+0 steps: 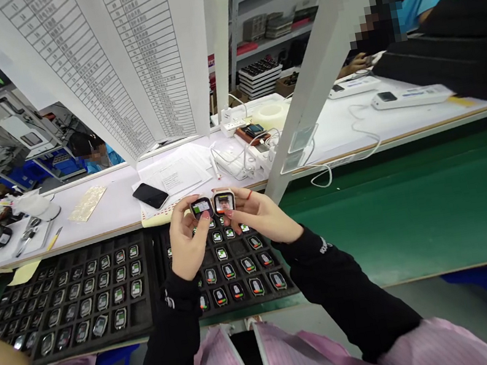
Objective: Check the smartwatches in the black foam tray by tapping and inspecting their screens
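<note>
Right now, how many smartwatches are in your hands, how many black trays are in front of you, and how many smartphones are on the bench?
Held smartwatches: 2, one each in the left hand and right hand
Black trays: 2
Smartphone: 1
Total: 5

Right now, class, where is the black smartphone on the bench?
In the head view, the black smartphone lies at the edge of white papers, just beyond the person's left hand.

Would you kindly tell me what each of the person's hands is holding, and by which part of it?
The left hand pinches one smartwatch and the right hand a second smartwatch, each by its case edges, screens uncovered.
</note>
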A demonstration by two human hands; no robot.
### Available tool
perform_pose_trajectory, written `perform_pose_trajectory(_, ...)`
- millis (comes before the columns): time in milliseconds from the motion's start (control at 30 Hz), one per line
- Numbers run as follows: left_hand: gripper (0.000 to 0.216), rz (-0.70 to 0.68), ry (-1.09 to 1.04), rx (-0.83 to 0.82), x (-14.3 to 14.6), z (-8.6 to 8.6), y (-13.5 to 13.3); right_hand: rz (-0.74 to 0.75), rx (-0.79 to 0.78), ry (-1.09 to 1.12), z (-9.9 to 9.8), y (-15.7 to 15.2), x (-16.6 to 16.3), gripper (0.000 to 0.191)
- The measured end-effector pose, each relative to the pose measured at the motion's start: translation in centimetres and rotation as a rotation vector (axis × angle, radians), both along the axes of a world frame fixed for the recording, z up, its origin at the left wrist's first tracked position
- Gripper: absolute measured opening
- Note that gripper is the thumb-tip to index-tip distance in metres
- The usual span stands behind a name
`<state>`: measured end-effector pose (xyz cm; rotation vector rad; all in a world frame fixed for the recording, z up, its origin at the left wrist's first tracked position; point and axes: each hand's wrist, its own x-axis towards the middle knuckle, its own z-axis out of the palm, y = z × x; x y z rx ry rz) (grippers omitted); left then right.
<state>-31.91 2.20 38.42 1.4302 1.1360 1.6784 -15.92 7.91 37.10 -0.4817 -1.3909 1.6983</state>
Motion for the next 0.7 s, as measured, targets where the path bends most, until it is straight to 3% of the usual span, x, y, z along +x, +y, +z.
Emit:
perform_pose_trajectory(300,0.025,0.031,-0.021,-0.033,-0.08,-0.23,0.09,-0.029,-0.043,-0.007,0.15,0.11,-0.18,0.043)
perform_pose_trajectory(500,0.035,0.009,0.022,-0.032,-0.03,-0.56,0.04,-0.012,0.004,-0.036,0.32,0.09,-0.14,0.057)
perform_pose_trajectory(700,0.034,0.003,0.016,-0.042,0.02,-0.47,0.01,0.005,0.008,-0.029,0.56,0.19,-0.21,0.051)
